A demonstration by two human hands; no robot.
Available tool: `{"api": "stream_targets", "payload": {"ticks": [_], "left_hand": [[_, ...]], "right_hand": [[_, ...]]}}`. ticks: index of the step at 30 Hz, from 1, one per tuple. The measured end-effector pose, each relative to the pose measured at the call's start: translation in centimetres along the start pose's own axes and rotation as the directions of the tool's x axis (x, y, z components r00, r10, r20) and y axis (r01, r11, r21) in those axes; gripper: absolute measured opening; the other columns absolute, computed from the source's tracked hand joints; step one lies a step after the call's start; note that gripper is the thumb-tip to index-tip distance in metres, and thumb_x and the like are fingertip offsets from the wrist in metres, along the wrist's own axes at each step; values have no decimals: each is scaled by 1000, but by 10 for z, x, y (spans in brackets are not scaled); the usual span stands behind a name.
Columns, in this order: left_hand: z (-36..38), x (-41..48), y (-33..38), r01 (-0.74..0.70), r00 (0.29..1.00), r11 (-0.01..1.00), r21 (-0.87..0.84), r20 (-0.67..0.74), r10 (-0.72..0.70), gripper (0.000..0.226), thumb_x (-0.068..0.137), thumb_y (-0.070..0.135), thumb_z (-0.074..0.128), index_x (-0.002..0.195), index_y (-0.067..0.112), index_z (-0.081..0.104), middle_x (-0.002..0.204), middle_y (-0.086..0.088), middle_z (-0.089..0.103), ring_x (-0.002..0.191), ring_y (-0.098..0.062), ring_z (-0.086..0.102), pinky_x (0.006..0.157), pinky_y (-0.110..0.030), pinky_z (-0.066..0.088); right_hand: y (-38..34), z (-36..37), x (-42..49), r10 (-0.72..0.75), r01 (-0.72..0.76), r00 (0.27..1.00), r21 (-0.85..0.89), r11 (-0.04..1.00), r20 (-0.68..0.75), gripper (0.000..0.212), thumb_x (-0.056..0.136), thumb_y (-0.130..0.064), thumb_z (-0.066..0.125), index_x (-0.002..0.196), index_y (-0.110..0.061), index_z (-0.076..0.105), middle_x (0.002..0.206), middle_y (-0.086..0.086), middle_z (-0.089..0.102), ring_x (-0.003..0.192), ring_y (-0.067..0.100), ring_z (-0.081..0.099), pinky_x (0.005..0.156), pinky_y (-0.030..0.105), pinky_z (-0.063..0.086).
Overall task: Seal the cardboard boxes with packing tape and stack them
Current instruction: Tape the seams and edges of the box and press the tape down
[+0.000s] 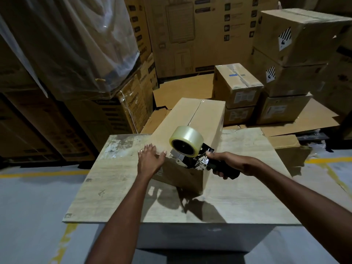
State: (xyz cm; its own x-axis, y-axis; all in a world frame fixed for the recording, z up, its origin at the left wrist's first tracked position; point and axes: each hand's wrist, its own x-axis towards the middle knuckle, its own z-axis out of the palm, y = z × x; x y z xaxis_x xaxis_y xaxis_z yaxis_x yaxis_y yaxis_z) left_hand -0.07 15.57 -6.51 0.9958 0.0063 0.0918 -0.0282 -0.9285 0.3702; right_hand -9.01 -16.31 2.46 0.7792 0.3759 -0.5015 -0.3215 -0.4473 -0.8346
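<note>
A long brown cardboard box [198, 119] lies on a worn wooden tabletop [118, 187], its top flaps closed with a centre seam running away from me. My left hand [150, 161] rests flat with straight fingers on the box's near left top edge. My right hand [226, 164] grips the black handle of a tape dispenser [187, 144] carrying a roll of clear tape. The dispenser's front end sits at the near edge of the box top, over the seam.
Sealed boxes [238, 84] stand stacked at the back right, some with hazard labels [284, 38]. Tall printed cartons and plastic-wrapped goods [76, 44] rise at the left and back. Flattened cardboard [182, 90] lies on the floor behind the table. Yellow lines mark the grey floor.
</note>
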Motion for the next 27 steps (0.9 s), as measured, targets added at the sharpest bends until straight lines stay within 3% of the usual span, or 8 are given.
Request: {"api": "stream_targets", "payload": {"ticks": [4, 10, 16, 19, 22, 27], "left_hand": [[0, 3, 0, 35, 999, 999, -4, 18, -35, 77, 101, 63, 41, 156, 10, 38, 167, -6, 27, 156, -23, 16, 126, -53, 7], [-2, 6, 2, 68, 997, 997, 21, 39, -69, 76, 101, 64, 42, 155, 11, 41, 167, -6, 26, 156, -24, 16, 125, -55, 7], [-7, 3, 16, 94, 992, 984, 151, 71, -106, 76, 103, 62, 35, 157, 9, 36, 169, -10, 21, 157, -28, 13, 125, -56, 1], [-6, -4, 33, -16, 994, 976, 215, 109, -8, 80, 103, 63, 34, 157, 4, 32, 167, -18, 22, 156, -32, 15, 126, -55, 6], [1, -16, 50, -95, 984, 980, 174, 165, 66, 96, 95, 75, 39, 159, 5, 29, 167, -19, 18, 157, -32, 11, 126, -50, 9], [-5, -24, 56, -55, 991, 986, 155, 130, 35, 99, 90, 79, 43, 158, 8, 33, 167, -15, 22, 156, -30, 15, 126, -49, 16]], "right_hand": [[7, 2, 2, -19, 18, 999, -13, 1000, -51, 68, 98, -73, 41, 100, -9, 65, 79, 4, 56, 65, 15, 50, 56, 27, 39], [28, -16, -23, -40, 40, 995, -3, 999, -94, 68, 102, -67, 39, 102, -5, 66, 77, 3, 56, 58, 12, 50, 51, 22, 41], [57, -15, -37, -78, 79, 990, 4, 997, -114, 71, 98, -73, 38, 103, -8, 66, 77, 2, 57, 60, 11, 48, 52, 21, 39], [63, -16, -37, -104, 107, 987, 21, 994, -125, 77, 96, -75, 40, 105, -3, 66, 80, 5, 56, 63, 13, 47, 51, 21, 38], [69, -16, -33, -125, 133, 983, 48, 990, -132, 85, 96, -75, 41, 110, 5, 65, 77, 5, 56, 62, 13, 48, 49, 21, 38], [76, -17, -30, -160, 170, 979, 76, 982, -129, 72, 90, -82, 45, 92, -12, 64, 76, 5, 54, 65, 19, 43, 50, 25, 33]]}}
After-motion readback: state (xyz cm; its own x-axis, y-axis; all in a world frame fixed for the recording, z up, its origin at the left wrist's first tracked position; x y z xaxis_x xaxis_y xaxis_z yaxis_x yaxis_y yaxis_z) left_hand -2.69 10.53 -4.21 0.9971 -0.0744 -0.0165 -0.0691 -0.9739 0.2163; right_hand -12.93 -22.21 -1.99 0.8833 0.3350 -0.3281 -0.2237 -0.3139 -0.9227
